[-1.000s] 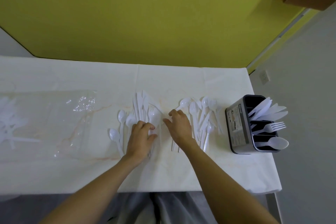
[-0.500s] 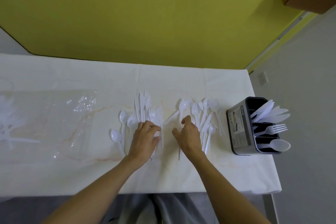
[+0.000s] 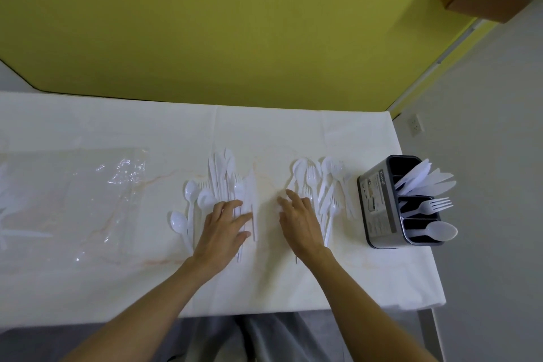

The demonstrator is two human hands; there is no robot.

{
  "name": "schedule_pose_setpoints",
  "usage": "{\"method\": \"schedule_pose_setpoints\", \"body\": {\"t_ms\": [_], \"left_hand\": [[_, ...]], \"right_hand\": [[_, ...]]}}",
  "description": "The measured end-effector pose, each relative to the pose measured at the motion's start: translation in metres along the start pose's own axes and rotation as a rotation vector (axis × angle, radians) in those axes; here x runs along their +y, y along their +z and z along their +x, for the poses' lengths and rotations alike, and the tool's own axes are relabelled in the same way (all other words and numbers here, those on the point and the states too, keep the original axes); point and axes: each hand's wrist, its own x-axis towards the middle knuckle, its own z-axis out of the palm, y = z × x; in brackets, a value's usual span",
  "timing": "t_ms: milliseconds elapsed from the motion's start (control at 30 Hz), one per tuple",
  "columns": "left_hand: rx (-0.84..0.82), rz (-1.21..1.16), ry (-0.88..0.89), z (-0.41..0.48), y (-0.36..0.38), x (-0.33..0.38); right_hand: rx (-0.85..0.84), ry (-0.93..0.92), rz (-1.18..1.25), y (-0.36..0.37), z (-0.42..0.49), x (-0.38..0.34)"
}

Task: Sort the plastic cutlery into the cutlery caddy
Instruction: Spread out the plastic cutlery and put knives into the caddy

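My left hand (image 3: 223,229) lies flat on the left pile (image 3: 220,176) of white cutlery, fingers straight and slightly spread, gripping nothing. My right hand (image 3: 299,220) rests just as flat on the inner edge of the right pile (image 3: 329,185), with a bare strip of table (image 3: 264,279) between the hands. Left of my left hand I count three spoons (image 3: 191,188), then one clear bag (image 3: 117,179) farther out, and past the right pile stands one caddy (image 3: 379,203) holding several knives (image 3: 426,179), one fork (image 3: 435,204) and one spoon (image 3: 440,231).
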Motion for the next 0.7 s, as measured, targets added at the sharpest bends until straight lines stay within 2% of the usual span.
{"method": "schedule_pose_setpoints", "body": {"t_ms": [67, 200, 367, 533, 600, 700], "left_hand": [[0.027, -0.023, -0.011, 0.001, 0.000, 0.001], [0.064, -0.049, -0.100, 0.004, -0.002, 0.004], [0.077, -0.018, -0.147, 0.002, -0.006, 0.003], [0.068, -0.047, -0.226, 0.001, -0.009, 0.002], [0.070, -0.056, -0.238, 0.001, -0.010, 0.001], [0.056, -0.083, -0.277, 0.003, -0.010, 0.001]], "right_hand": [[0.039, 0.036, 0.042, -0.006, 0.000, 0.005], [0.040, 0.305, 0.203, -0.014, 0.010, 0.008], [0.003, 0.492, 0.314, -0.018, 0.024, 0.002], [-0.045, 0.596, 0.304, -0.019, 0.035, 0.006], [-0.013, 0.650, 0.361, -0.019, 0.039, 0.007], [0.021, 0.607, 0.473, -0.024, 0.035, -0.001]]}}
